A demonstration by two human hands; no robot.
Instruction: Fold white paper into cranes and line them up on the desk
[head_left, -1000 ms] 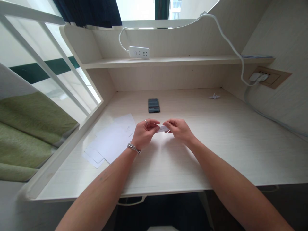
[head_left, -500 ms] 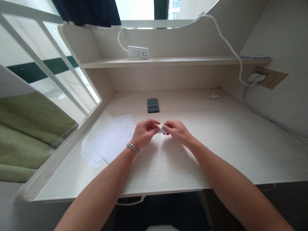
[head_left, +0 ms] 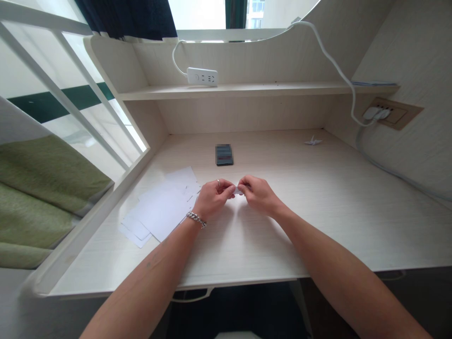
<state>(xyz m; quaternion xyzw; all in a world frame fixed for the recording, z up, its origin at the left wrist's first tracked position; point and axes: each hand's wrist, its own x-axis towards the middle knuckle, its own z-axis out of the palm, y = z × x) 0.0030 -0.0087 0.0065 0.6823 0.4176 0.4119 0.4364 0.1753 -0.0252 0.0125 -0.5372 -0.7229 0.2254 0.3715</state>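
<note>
Both my hands pinch a small folded piece of white paper (head_left: 237,190) over the middle of the desk. My left hand (head_left: 213,195), with a ring and a chain bracelet on it, grips the paper's left end between thumb and fingers. The right end sits in the closed fingers of my right hand (head_left: 259,193). Most of the paper is hidden by my fingers, so its folded shape cannot be made out. Just left of my left hand lie several overlapping white sheets (head_left: 162,202) with small scraps on them.
Beyond my hands a dark phone (head_left: 224,155) lies on the desk (head_left: 346,202). A folded paper crane (head_left: 313,141) rests at the back right. A white power strip (head_left: 202,76) stands on the shelf (head_left: 261,89). A white cable (head_left: 335,63) runs to the wall socket (head_left: 397,114).
The raised fingers of my left hand have curled down and closed nearer the paper. My right hand has barely shifted. The paper stays between both hands.
</note>
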